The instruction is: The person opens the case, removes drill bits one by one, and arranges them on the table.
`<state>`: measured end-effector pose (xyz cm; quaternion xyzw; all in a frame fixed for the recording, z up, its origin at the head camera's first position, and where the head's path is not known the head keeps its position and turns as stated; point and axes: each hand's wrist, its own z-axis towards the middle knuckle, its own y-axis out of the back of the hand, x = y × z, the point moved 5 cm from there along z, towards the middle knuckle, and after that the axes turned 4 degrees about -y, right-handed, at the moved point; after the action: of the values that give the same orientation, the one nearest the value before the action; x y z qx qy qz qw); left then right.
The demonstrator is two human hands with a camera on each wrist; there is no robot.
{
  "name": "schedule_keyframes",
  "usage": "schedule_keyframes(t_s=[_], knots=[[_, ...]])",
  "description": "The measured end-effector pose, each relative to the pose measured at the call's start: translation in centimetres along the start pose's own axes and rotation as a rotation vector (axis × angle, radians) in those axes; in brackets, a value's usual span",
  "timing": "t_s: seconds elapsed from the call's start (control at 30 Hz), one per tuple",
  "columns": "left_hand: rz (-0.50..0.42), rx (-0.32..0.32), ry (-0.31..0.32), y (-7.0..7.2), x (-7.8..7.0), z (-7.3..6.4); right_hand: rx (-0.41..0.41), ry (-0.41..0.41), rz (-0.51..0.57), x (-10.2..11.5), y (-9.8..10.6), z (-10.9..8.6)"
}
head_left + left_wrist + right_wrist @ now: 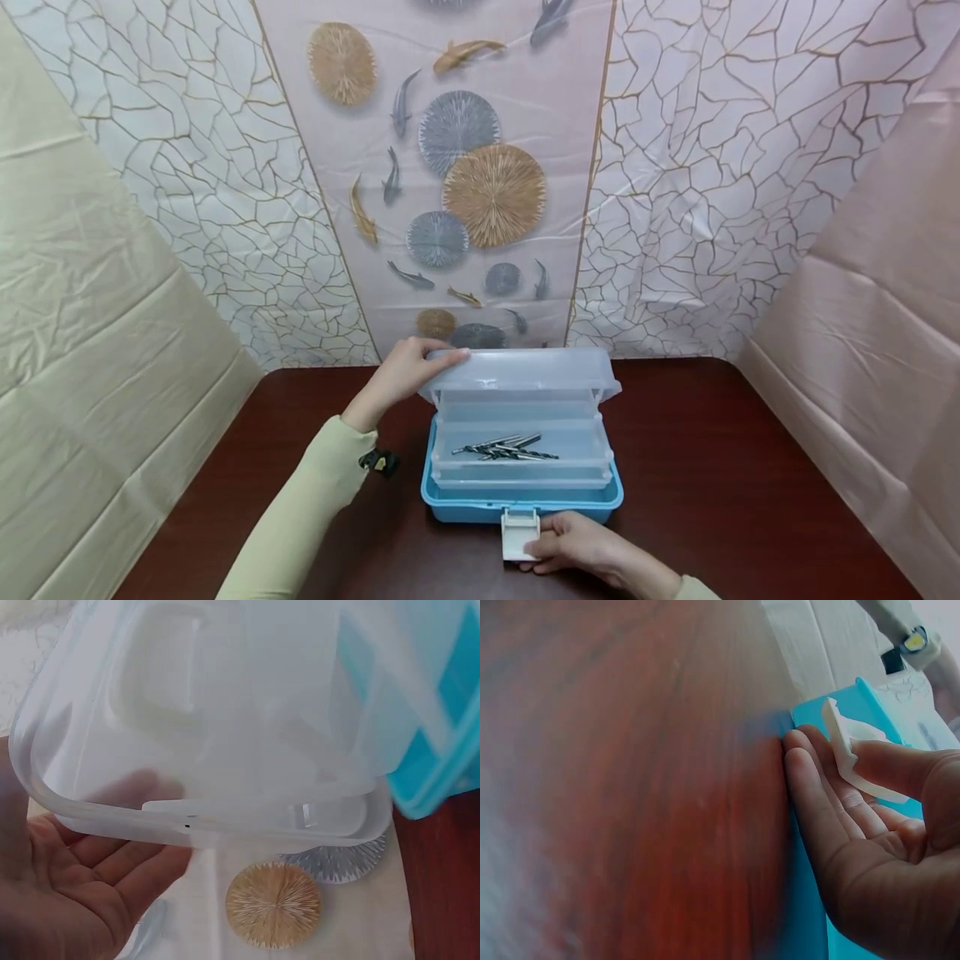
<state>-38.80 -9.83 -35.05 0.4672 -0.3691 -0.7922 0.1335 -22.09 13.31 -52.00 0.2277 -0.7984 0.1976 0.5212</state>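
A blue toolbox (465, 511) stands on the table with its clear lid (525, 369) raised and its translucent tiers spread up behind the front rim. Several metal drill bits (510, 450) lie in a loose heap in one tray (585, 442). At the lid's left corner my left hand (408, 367) grips the edge; in the left wrist view its fingers (150, 874) reach behind the plastic. Low at the front, my right hand (581, 546) pinches the white latch (519, 537), which is swung outward. The right wrist view shows the thumb (896, 766) on the latch and fingers underneath.
The dark reddish table (712, 467) extends to both sides of the box. Behind it hangs a patterned cloth (675, 208), with plain beige cloth (97, 333) at the left side and more at the right. A camera strap (381, 461) is on the left wrist.
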Motion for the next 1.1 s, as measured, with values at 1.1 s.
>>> schedule_keyframes(t_s=[1.1], knots=[[-0.705,0.014,0.420,-1.0,7.7,6.0,0.061,-0.045,0.019,-0.4,-0.4,-0.8]])
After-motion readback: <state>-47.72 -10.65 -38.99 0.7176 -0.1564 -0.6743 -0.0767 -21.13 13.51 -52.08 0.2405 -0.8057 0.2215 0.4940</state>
